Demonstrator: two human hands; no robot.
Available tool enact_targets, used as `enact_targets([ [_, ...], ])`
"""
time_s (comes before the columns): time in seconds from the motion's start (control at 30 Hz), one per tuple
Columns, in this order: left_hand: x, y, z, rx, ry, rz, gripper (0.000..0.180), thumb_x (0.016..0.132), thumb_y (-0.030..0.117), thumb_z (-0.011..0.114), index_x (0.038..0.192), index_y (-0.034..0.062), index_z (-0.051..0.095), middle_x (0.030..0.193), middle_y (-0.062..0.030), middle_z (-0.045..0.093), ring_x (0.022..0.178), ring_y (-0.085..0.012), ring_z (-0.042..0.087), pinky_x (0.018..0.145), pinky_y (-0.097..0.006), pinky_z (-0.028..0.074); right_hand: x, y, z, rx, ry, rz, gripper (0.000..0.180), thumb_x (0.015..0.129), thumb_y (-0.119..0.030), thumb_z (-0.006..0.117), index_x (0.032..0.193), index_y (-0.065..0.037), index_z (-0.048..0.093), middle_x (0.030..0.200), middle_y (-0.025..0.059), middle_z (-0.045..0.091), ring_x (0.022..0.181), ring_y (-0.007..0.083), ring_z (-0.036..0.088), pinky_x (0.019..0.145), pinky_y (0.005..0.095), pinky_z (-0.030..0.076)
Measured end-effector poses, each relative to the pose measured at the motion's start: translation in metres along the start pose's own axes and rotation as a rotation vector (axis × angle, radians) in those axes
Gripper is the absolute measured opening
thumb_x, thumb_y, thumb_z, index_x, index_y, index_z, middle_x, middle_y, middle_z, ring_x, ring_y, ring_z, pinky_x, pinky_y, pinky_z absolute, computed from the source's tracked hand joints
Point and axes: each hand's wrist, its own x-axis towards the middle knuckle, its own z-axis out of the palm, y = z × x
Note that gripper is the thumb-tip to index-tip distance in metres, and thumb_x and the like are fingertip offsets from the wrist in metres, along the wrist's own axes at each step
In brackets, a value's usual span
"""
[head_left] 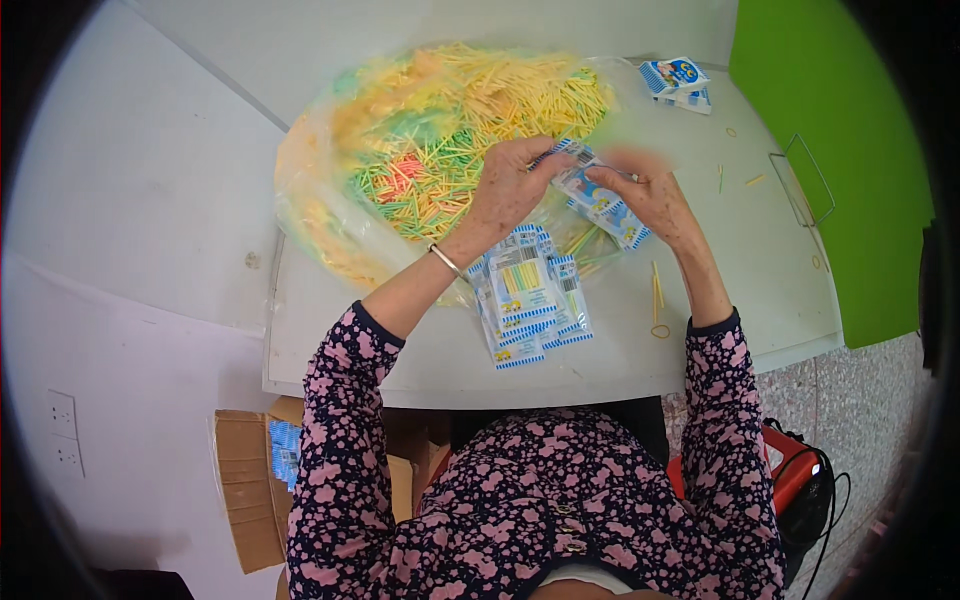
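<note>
At far left, below the table (pixel 410 375), an opened brown cardboard box (pixel 245 490) shows shiny blue packets inside. A big, crinkled clear plastic bag (pixel 330 220) spreads over the table, crowding the space behind my hands; its mouth gapes on a heap of thin, straight sticks (pixel 430 200) in yellow, green, orange and pink. A smooth metal bangle (pixel 449 261) circles my left wrist. My left grip (pixel 510 185) pinches the upper left end of a glossy blue-and-white packet (pixel 605 202), held above the table at the bag's near right edge. Nearer me, between my forearms, a loose pile of flat, rectangular packets (pixel 522 285) takes up the table, its clear windows showing pale sticks. My right grip (pixel 645 190) has its thumb on the held packet; its fingers blur, so I can't tell how firmly it closes. Below it lie stray yellow sticks (pixel 656 285) and a thin rubber band (pixel 660 336). More packets (pixel 678 82) sit at the far right, short of a bent wire loop (pixel 833 205) and a smooth green panel (pixel 850 110).
</note>
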Motion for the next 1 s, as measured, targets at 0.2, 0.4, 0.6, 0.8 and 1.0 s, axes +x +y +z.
enact_targets([
  [0.2,-0.014,-0.012,0.007,0.028,0.107,0.022,0.014,0.082,0.012,0.062,0.084,-0.0016,0.064,0.066,-0.0035,0.06,0.061,-0.0076,0.048,0.055,-0.026,0.038,-0.001,0.015,0.01,0.004,0.005,0.093,0.017,0.085,-0.015,0.061,0.085,0.002,0.065,0.064,-0.004,0.054,0.059,0.0029,0.043,0.052,0.0206,0.035],
  [0.4,-0.013,-0.015,0.003,0.146,0.056,-0.005,0.014,0.081,0.014,0.059,0.082,0.0012,0.064,0.068,-0.0131,0.059,0.065,-0.0231,0.056,0.059,-0.033,0.042,-0.005,0.011,0.014,0.114,-0.034,0.135,0.021,0.086,-0.016,0.06,0.087,0.004,0.064,0.064,-0.0037,0.054,0.059,0.0034,0.043,0.052,0.0218,0.037],
  [0.6,0.034,-0.072,-0.06,0.315,0.042,0.117,0.027,0.087,0.028,0.056,0.089,0.0021,0.065,0.09,-0.0121,0.064,0.081,-0.0246,0.059,0.077,-0.033,0.045,-0.002,0.028,-0.014,0.269,0.135,0.1,0.021,0.088,-0.019,0.059,0.08,0.0,0.064,0.064,-0.0077,0.051,0.059,-0.0004,0.04,0.051,0.0183,0.031],
  [0.8,0.044,-0.097,-0.049,0.744,-0.147,-0.257,0.052,0.075,0.056,0.058,0.075,0.0049,0.066,0.087,-0.0146,0.065,0.087,-0.0322,0.058,0.078,-0.043,0.044,-0.003,0.05,-0.037,0.186,0.319,0.131,0.023,0.088,-0.023,0.059,0.076,-0.003,0.063,0.064,-0.0082,0.05,0.059,-0.0007,0.038,0.052,0.018,0.03],
  [1.0,0.041,-0.086,-0.01,0.815,-0.091,-0.306,0.057,0.067,0.06,0.064,0.082,0.005,0.065,0.094,-0.0157,0.059,0.097,-0.0317,0.05,0.081,-0.044,0.039,-0.004,0.051,-0.037,0.24,0.357,0.154,0.025,0.088,-0.024,0.06,0.075,-0.003,0.062,0.065,-0.008,0.05,0.059,-0.0006,0.038,0.053,0.018,0.03],
])
